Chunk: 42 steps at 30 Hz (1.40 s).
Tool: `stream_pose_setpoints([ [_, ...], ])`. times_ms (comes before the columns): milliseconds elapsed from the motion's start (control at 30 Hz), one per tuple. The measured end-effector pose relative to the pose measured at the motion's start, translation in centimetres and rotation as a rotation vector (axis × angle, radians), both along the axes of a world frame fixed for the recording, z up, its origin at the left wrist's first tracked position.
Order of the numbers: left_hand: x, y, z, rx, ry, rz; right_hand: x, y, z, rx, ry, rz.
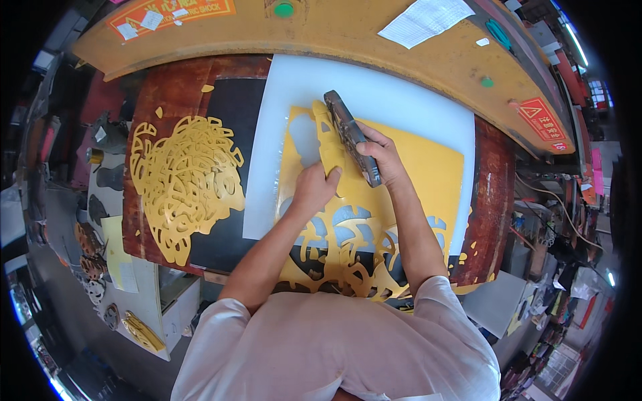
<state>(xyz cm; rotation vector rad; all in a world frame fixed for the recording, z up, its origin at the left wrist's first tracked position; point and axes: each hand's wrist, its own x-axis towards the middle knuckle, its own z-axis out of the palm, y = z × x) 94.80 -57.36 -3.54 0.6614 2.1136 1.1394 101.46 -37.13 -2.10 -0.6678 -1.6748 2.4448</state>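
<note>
My right hand [380,155] grips a dark cutting die [349,134], long and shoe-shaped, tilted on its edge above the sheet. Against its left side, my left hand [314,191] pinches a yellow cut piece [326,130] with openings in it. Beneath both hands lies a yellow sheet [428,160] on a white cutting board [264,194]. A sole-shaped hole shows in the sheet's left part, with the board visible through it. Closer to me, the sheet turns into a web of yellow offcuts [358,271] hanging toward the table's front edge.
A large heap of yellow cut pieces [184,180] sits on the reddish table [150,90] at left, beside a black mat [231,107]. The orange machine beam [334,33] spans the far side. Small scraps [471,254] lie at right; a side bench [150,301] stands at lower left.
</note>
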Motion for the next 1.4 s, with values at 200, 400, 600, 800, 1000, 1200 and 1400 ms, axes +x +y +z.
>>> stream_pose_setpoints([
  [200, 1.3, -1.0, -2.9, 0.763, -1.036, 0.543, 0.6, 0.9, -0.5, -0.07, 0.052, -0.038],
  [400, 0.9, -1.0, -3.8, 0.779, -1.306, 0.299, 3.5, 0.7, -1.1, 0.286, 0.007, -0.11],
  [600, 0.6, 0.5, -7.3, 0.71, -1.172, 0.556, 7.7, -0.6, -2.7, 1.204, 0.143, -0.208],
  [800, -0.4, -2.0, -7.7, 1.18, -1.638, -0.02, 8.9, -2.0, -5.2, 1.497, 0.034, -0.192],
  [1000, -5.9, -6.9, -0.7, 0.004, -0.303, -0.005, 9.4, -1.4, -3.4, 1.211, 0.183, -0.105],
  [1200, -11.1, -7.1, -0.5, 0.095, 0.235, 0.062, 10.9, -2.4, 0.9, 0.071, 0.003, -0.291],
  [1400, -10.6, -10.0, 1.0, -0.119, -0.505, 0.319, 12.5, -0.5, 3.2, -0.084, 0.223, -0.457],
])
